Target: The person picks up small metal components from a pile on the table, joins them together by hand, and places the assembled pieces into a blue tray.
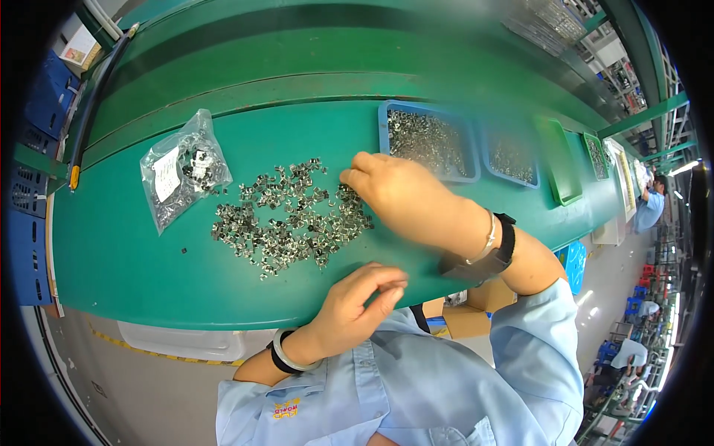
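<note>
A loose heap of small silvery metal clips [286,223] lies spread over the green tabletop [111,260]. My right hand [398,192] reaches across to the heap's right edge, fingers bent and close together; whatever its fingertips hold is hidden. Nearer to me, just off the front of the heap, my left hand [351,301] hovers at the table's edge. Its fingers are curled, with the thumb close to the forefinger in a loose pinch, and I cannot make out anything between them. A clear plastic bag [167,189] with a white label, partly filled with similar metal pieces, lies left of the heap.
Behind my right hand stands a blue tray [383,130] of small metal parts, with a second blue tray [513,181] beside it. Further right are a green tray [554,160] and a smaller green tray [601,175]. A cardboard box [468,323] sits below the table's front edge.
</note>
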Demonstrator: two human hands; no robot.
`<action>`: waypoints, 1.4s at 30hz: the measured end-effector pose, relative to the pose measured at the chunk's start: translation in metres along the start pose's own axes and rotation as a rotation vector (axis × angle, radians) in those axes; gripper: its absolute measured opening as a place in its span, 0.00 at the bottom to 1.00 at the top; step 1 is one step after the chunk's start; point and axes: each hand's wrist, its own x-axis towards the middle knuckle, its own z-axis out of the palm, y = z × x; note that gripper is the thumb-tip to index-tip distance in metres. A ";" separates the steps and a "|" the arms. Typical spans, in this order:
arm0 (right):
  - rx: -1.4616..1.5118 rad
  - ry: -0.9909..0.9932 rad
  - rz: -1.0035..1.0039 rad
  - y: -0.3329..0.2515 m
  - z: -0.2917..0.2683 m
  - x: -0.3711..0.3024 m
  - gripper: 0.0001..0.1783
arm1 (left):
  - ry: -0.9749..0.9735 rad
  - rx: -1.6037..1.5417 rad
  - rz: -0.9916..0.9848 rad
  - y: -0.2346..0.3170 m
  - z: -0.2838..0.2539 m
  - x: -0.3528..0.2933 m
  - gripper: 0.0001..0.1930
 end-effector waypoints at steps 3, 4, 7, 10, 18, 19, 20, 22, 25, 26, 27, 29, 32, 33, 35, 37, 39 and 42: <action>-0.040 -0.050 -0.027 -0.003 0.007 -0.005 0.17 | -0.014 0.361 0.193 0.007 0.000 0.007 0.12; -0.038 -0.052 -0.025 -0.004 0.006 -0.010 0.17 | -0.029 0.458 0.228 0.009 -0.002 0.008 0.14; 0.132 -0.014 0.070 -0.001 -0.004 -0.035 0.15 | -0.060 0.653 0.293 0.009 -0.007 0.005 0.18; 0.158 0.050 0.131 -0.003 -0.006 -0.050 0.14 | 0.091 0.785 0.343 0.009 -0.010 0.002 0.18; 0.216 0.216 0.084 0.008 0.007 -0.071 0.13 | 0.075 1.094 0.244 0.017 0.000 0.008 0.15; 0.240 0.244 0.128 0.010 0.006 -0.072 0.12 | 0.072 1.096 0.243 0.016 0.001 0.007 0.15; 0.242 0.246 0.128 0.011 0.006 -0.070 0.12 | 0.092 1.099 0.274 0.014 0.001 0.006 0.15; 0.183 0.186 0.122 0.007 0.008 -0.059 0.11 | 0.134 1.105 0.337 0.012 0.000 0.005 0.15; 0.128 0.139 0.100 0.009 0.010 -0.050 0.10 | 0.185 1.063 0.376 0.011 -0.004 0.002 0.14; 0.101 0.119 0.086 0.011 0.011 -0.048 0.09 | 0.210 1.040 0.396 0.011 -0.004 0.001 0.13; 0.072 0.099 0.073 0.011 0.011 -0.047 0.09 | 0.211 1.044 0.397 0.012 -0.004 0.001 0.13; 0.160 0.123 0.078 0.011 0.008 -0.053 0.08 | 0.274 0.936 0.397 0.012 -0.004 0.000 0.14; 0.334 0.164 0.088 0.007 0.003 -0.061 0.07 | 0.325 0.794 0.335 0.016 0.000 0.003 0.13; 0.378 0.200 0.106 0.003 0.000 -0.063 0.06 | 0.338 0.704 0.271 0.019 0.002 0.005 0.13; 0.466 0.276 0.152 -0.003 -0.003 -0.069 0.05 | 0.340 0.613 0.208 0.021 0.003 0.009 0.12; 0.436 0.280 0.170 -0.002 0.000 -0.071 0.05 | 0.383 0.640 0.241 0.022 0.002 0.014 0.11; 0.375 0.283 0.207 0.002 0.006 -0.073 0.05 | 0.402 0.656 0.259 0.022 0.001 0.014 0.10; 0.307 0.224 0.131 0.007 0.014 -0.071 0.06 | 0.492 0.428 0.238 0.014 0.001 0.007 0.09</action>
